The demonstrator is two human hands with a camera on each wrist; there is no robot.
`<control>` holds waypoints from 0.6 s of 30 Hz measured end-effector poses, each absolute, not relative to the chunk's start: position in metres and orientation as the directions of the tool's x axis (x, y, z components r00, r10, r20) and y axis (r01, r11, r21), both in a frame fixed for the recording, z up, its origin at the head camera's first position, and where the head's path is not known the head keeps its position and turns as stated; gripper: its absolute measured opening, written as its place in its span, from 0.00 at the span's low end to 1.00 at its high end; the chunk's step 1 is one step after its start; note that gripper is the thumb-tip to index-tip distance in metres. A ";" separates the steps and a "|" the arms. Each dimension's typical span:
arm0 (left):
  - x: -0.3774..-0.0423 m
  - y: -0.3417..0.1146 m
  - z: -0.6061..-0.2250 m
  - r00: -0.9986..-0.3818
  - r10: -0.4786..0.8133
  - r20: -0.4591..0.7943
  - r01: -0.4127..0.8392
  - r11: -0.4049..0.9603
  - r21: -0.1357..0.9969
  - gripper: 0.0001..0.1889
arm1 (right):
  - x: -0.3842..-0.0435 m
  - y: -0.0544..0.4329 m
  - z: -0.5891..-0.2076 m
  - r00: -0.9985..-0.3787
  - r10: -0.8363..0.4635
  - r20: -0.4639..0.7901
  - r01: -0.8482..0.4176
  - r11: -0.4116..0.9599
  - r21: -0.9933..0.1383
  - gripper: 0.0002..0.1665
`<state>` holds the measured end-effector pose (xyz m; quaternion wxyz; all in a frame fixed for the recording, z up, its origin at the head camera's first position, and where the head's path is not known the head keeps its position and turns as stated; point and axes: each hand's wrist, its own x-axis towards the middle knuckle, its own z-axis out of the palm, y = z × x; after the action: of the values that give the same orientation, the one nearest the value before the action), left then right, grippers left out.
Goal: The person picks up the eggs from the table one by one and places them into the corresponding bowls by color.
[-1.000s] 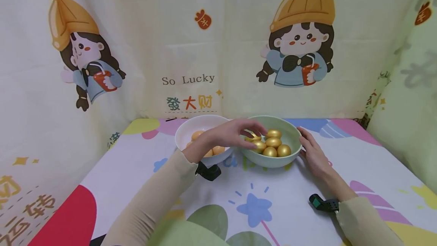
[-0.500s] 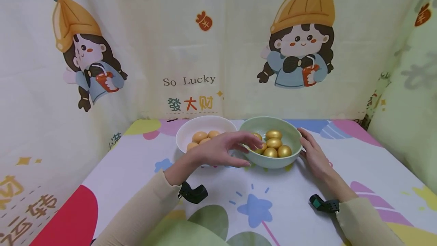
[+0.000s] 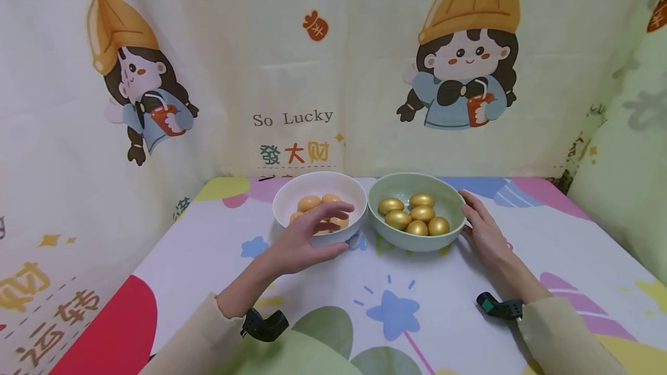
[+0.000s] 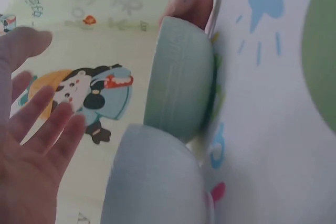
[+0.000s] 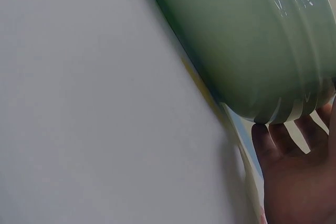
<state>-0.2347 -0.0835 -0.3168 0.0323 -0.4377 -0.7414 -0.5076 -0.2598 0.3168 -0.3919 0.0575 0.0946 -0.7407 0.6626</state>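
Observation:
My left hand (image 3: pixel 299 245), fingers spread and bent with nothing in them, hovers at the near left side of the white bowl (image 3: pixel 359 204). In the head view it overlaps part of that bowl and some of the several brown eggs (image 3: pixel 310 203) inside. Beside it on the right stands the green bowl (image 3: pixel 411 243), holding several shiny gold eggs (image 3: pixel 398 220). My right hand (image 3: pixel 487 236) rests against the green bowl's right side. The right wrist view shows its fingertips (image 5: pixel 262 135) touching the outer wall.
Both bowls stand side by side near the back of a table with a colourful printed cloth (image 3: pixel 448 300). A printed curtain (image 3: pixel 365 74) rises behind. Each wrist wears a black device, the left one (image 3: pixel 266 324) and the right one (image 3: pixel 500 307).
My left hand has drawn back leftward and toward me, from over the green bowl to beside the white one, uncovering the gold eggs. My right hand stays against the green bowl.

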 end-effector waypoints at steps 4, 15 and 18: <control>-0.230 -0.097 -0.326 -0.630 0.512 0.585 0.738 0.159 0.656 0.34 | -0.258 0.317 -0.393 -0.980 -0.058 0.191 -0.195 0.092 -0.976 0.40; -0.221 -0.127 -0.343 -0.605 0.407 0.685 0.770 0.517 0.374 0.40 | -0.259 0.323 -0.396 -0.976 -0.058 0.210 -0.214 0.088 -0.973 0.41; -0.220 -0.134 -0.347 -0.607 0.381 0.698 0.739 0.593 0.319 0.40 | -0.257 0.325 -0.398 -0.975 -0.054 0.214 -0.218 0.078 -0.973 0.40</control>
<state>-0.2197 -0.1337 -0.3473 0.2938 -0.3322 -0.8428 -0.3050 -0.2575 0.3249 -0.3983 0.0611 0.0927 -0.7315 0.6727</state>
